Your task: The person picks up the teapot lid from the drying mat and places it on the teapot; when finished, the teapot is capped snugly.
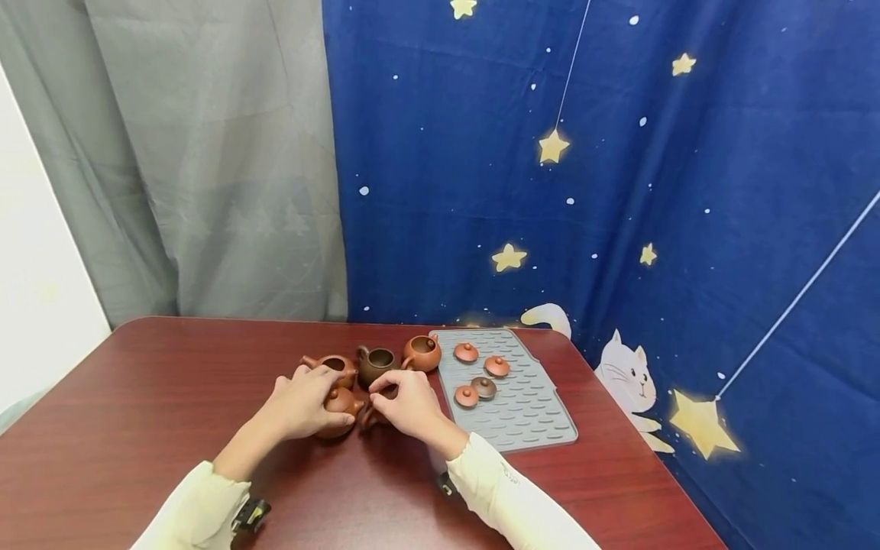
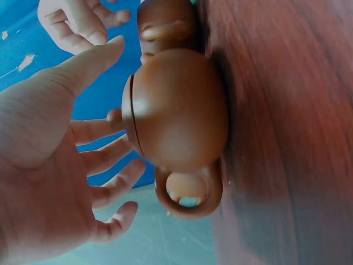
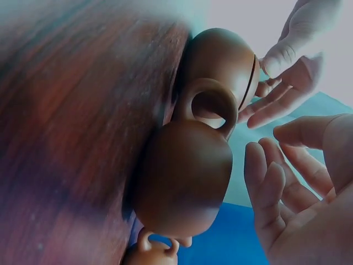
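A lidded reddish-brown teapot (image 1: 340, 401) stands under my left hand (image 1: 300, 403). In the left wrist view that hand's loosely bent fingers (image 2: 113, 149) lie at its lid and knob, and the thumb stands apart. Beside it is a lidless brown teapot (image 3: 185, 176), its handle toward the lidded one; the head view mostly hides it behind my right hand (image 1: 411, 405). The right fingers (image 3: 256, 171) are loosely curled above its opening and hold nothing. Behind the hands stand a lidless reddish teapot (image 1: 344, 367), a dark brown teapot (image 1: 371, 374) and an orange-brown teapot (image 1: 426, 359).
A grey textured mat (image 1: 529, 412) lies on the right of the dark red table (image 1: 172, 397). On it are several lids, among them a dark brown lid (image 1: 483, 387) and a reddish lid (image 1: 497, 366). A starry blue curtain (image 1: 447, 191) hangs behind the table.
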{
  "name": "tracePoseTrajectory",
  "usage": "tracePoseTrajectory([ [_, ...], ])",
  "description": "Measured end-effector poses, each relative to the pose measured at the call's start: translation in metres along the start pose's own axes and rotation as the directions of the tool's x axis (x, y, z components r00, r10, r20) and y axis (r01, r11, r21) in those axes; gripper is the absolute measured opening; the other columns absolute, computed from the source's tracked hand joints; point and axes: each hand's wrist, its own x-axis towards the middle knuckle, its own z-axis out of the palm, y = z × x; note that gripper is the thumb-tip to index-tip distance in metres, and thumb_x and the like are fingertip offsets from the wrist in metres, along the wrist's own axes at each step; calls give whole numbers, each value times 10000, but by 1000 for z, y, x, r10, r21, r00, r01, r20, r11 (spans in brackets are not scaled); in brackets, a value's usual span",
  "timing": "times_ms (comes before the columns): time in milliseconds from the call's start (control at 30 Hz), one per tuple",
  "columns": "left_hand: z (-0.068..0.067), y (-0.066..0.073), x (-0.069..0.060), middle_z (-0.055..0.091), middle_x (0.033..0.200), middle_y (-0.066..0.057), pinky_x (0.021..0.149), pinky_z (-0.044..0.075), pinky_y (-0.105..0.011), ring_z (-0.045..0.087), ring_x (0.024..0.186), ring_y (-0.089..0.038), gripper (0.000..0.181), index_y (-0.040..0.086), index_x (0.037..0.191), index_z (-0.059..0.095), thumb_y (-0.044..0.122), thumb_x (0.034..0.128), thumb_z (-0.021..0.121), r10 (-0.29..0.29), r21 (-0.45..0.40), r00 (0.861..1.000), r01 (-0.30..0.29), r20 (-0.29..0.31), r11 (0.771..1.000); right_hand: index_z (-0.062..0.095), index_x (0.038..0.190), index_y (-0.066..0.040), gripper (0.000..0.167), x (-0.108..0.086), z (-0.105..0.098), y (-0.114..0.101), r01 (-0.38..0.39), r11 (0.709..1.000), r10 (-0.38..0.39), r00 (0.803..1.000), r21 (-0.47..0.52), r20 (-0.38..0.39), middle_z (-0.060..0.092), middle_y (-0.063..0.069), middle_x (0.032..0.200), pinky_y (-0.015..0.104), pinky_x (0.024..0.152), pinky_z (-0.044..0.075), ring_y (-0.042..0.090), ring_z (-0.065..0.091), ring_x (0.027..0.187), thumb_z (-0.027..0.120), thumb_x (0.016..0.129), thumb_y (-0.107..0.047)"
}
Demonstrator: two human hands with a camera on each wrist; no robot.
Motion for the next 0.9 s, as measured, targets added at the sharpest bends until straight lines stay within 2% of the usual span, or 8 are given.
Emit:
tracePoseTrajectory([
  [167, 3, 8, 2, 631, 1225, -127, 735, 394, -610, 527, 1086, -413, 692, 67, 1236, 648, 530, 746, 804, 27, -1, 999, -27, -35, 1000, 780, 881, -179, 69, -3, -7, 1, 3, 1000, -3, 1000, 8, -7, 684, -142, 754, 167, 534, 420, -46, 507, 556, 745, 831, -145],
  [367, 10, 16, 5, 642, 1222, -127, 743, 415, -616, 537, 1117, -404, 719, 65, 1235, 657, 558, 732, 800, 47, 10, 997, -47, -69, 999, 782, 897, -141, 90, -4, -16, 5, 21, 1000, -21, 999, 9, -35, 695, -114, 760, 176, 550, 435, 35, 567, 595, 748, 818, -116],
  [633, 19, 27, 10, 662, 1211, -94, 777, 420, -602, 563, 1099, -354, 641, 92, 1217, 669, 513, 754, 804, 48, 23, 995, -47, -91, 999, 775, 941, -139, 96, -7, -26, 10, -81, 997, 81, 997, 9, -10, 610, -22, 658, 204, 476, 341, 35, 412, 510, 746, 849, -144],
  [767, 22, 31, 14, 669, 1204, -74, 791, 410, -606, 566, 1085, -342, 616, 113, 1219, 673, 511, 766, 797, 47, 18, 994, -46, -97, 999, 777, 939, -128, 93, -8, -30, 12, -92, 996, 92, 996, 13, -20, 668, -42, 742, 211, 468, 337, 41, 410, 512, 753, 850, -140],
  [900, 24, 34, 17, 681, 1163, -40, 777, 405, -613, 571, 1031, -319, 601, 138, 1193, 686, 523, 748, 807, 37, 12, 993, -36, -108, 999, 777, 928, -127, 83, -9, -32, 14, -95, 995, 95, 995, 26, -27, 712, -76, 862, 214, 525, 408, 51, 512, 609, 755, 848, -129],
])
